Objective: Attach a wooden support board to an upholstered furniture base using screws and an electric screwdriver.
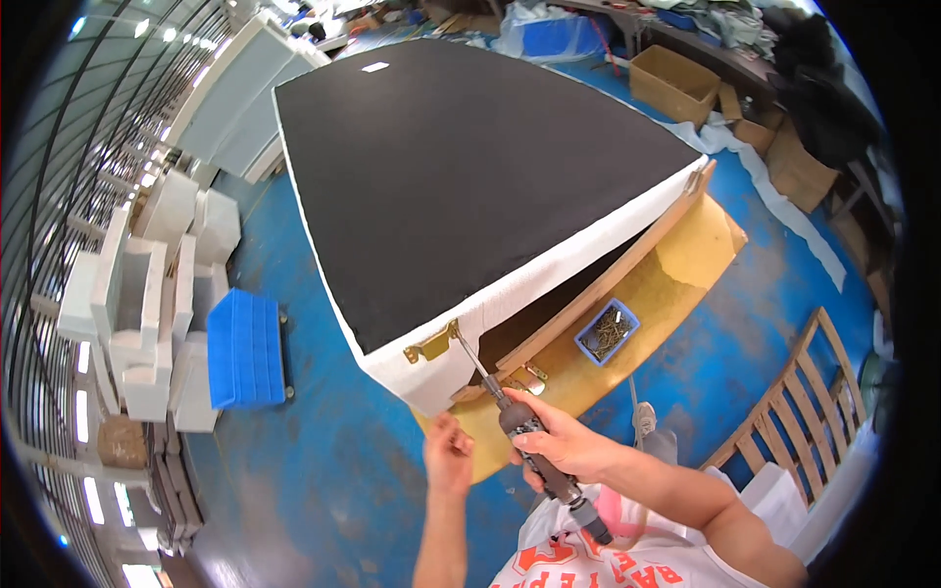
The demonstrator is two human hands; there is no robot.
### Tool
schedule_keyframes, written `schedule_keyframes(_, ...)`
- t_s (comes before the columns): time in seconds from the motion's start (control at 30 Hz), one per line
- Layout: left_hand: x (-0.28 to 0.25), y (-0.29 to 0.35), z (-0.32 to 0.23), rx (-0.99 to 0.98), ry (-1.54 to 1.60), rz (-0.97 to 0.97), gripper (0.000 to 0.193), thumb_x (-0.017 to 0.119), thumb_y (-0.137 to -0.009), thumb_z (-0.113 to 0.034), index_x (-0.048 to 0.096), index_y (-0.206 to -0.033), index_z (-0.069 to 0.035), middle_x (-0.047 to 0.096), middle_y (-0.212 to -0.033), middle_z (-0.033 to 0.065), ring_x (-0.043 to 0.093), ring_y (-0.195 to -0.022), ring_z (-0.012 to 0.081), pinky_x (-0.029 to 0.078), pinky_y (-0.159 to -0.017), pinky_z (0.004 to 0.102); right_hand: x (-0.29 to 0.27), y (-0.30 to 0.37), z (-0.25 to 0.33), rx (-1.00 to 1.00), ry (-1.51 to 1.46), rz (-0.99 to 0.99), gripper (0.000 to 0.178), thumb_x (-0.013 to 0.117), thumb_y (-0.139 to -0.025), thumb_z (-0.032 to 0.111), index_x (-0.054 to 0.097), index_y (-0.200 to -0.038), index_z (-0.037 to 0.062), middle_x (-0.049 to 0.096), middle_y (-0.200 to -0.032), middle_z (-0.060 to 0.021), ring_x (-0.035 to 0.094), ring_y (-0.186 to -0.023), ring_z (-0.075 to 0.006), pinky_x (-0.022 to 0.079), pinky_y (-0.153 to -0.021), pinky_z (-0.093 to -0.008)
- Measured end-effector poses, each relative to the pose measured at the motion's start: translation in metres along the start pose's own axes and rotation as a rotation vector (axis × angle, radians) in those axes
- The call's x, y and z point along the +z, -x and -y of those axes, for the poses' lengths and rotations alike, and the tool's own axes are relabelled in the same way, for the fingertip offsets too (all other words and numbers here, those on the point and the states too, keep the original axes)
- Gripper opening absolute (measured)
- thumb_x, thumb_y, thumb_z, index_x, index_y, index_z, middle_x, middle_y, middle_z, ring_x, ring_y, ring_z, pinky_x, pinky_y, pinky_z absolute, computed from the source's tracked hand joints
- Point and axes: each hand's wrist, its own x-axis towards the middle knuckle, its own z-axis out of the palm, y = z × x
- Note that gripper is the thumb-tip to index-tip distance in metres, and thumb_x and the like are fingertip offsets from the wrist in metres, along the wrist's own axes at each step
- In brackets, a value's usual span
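R grip is closed round the driver, its bit running fwd-L to the brass bracket at the base's nr-L corner, w/ L grip half-curled below, can't tell if holding anything, & screw tub R on the yellow board.

Red lettering is printed on the white shirt; the white label on the black panel cannot be read.
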Motion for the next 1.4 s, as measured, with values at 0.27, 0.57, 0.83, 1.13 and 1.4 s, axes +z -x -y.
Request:
schedule_keyframes(0.27, -0.024, -0.017, 0.026, -0.4, 0.011, 0.174, 0.015, 0.054, -0.106, -0.023, 0.057, -0.115, -0.012, 0.065, -0.092, 0.0056, 0.05, -0.062, 0.0118, 0.044, -0.059, 0.0278, 0.011, 0.017, -0.013, -0.063, 0.378, -0.143, 0.071, 0.06, -0.094, 0.009, 0.027, -0.157, 0.0098, 0.058, -0.107, -0.0096, 0.06, -0.064, -0.0129, 0.051, -0.058, -0.0287)
schedule_keyframes(0.57, 0.07, -0.013, -0.068, -0.063, -0.072, 0.514, 0.015, 0.064, -0.101, -0.02, 0.062, -0.109, -0.008, 0.065, -0.082, 0.0056, 0.052, -0.064, 0.0114, 0.045, -0.061, 0.026, 0.025, 0.06, -0.051, -0.101, 0.648, -0.193, 0.075, 0.069, -0.091, 0.015, 0.032, -0.156, 0.01, 0.061, -0.124, -0.012, 0.064, -0.099, -0.0201, 0.05, -0.091, -0.0317)
schedule_keyframes(0.83, 0.08, 0.001, -0.081, -0.123, -0.132, 0.621, 0.02, 0.068, -0.099, -0.023, 0.065, -0.099, -0.003, 0.063, -0.074, 0.0044, 0.051, -0.06, 0.0119, 0.041, -0.057, 0.0269, 0.013, 0.052, -0.068, -0.122, 0.694, -0.1, 0.077, 0.072, -0.091, 0.021, 0.032, -0.156, 0.0126, 0.066, -0.115, -0.012, 0.065, -0.103, -0.0195, 0.049, -0.092, -0.0327)
schedule_keyframes(1.13, 0.097, -0.004, -0.115, -0.115, -0.671, 0.627, 0.013, 0.067, -0.099, -0.012, 0.068, -0.098, 0.001, 0.064, -0.074, 0.004, 0.054, -0.06, 0.01, 0.041, -0.055, 0.0229, 0.013, 0.051, -0.068, -0.094, 0.634, -0.077, 0.075, 0.072, -0.093, 0.021, 0.032, -0.156, 0.0116, 0.063, -0.116, -0.0116, 0.064, -0.099, -0.0188, 0.049, -0.091, -0.0316)
schedule_keyframes(1.4, 0.089, -0.011, -0.125, -0.194, -0.479, 0.67, 0.019, 0.068, -0.099, -0.018, 0.068, -0.099, 0.0, 0.064, -0.072, 0.004, 0.053, -0.059, 0.0102, 0.04, -0.054, 0.023, 0.023, 0.04, -0.064, -0.051, 0.519, -0.059, 0.075, 0.069, -0.095, 0.019, 0.03, -0.157, 0.0087, 0.061, -0.117, -0.0102, 0.063, -0.096, -0.015, 0.051, -0.087, -0.0291)
